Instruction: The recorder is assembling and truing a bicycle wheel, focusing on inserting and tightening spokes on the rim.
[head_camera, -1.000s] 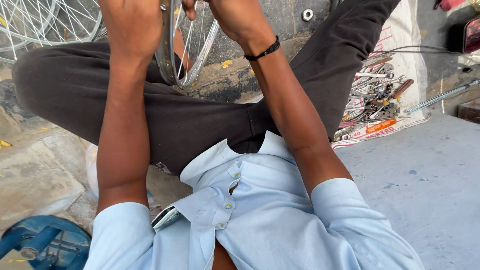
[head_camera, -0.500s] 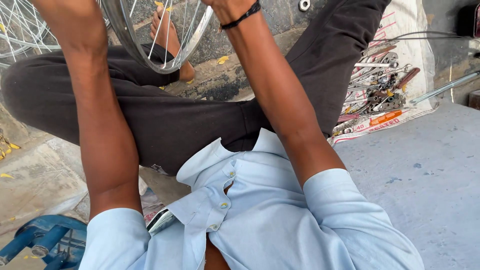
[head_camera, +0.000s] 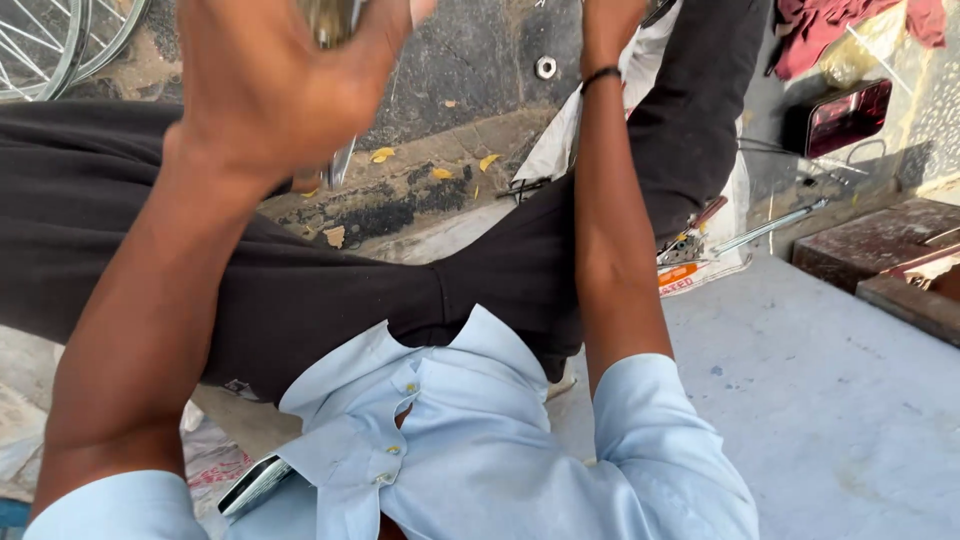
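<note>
Looking down: the person's own arms, both lifted toward the top edge, with crossed legs in dark trousers (head_camera: 330, 300) underneath.
Left hand: the left hand (head_camera: 275, 85) is large and blurred near the top, its fingers curled and pressed round a metal wheel rim (head_camera: 338, 160); part of the rim shows above the knuckles and a short bright strip shows below the hand.
Right hand: the right hand (head_camera: 608, 25) is cut off by the top edge; only its heel and wrist show, so I cannot tell whether the fingers are spread or gripping anything.
Wristband: a thin black band (head_camera: 598, 75) circles the right wrist.
Rim position: held up in front of the chest, above the left thigh, well apart from the ground; most of it lies outside the picture.
Clothing: a light blue shirt (head_camera: 470, 450) with short sleeves and buttons down the front; a phone (head_camera: 255, 485) pokes out beside the left side of the shirt.
Ground: dark cracked stone with a few yellow leaf scraps (head_camera: 440, 170) and a small metal washer (head_camera: 545, 67).
Top left: another spoked wheel (head_camera: 60, 45) lies on the ground.
Right side: a pile of tools (head_camera: 690, 245) on a printed sheet just beside the right knee, a long metal rod (head_camera: 770, 225), a red tail lamp (head_camera: 848, 115) and a red cloth (head_camera: 830, 30) further off.
</note>
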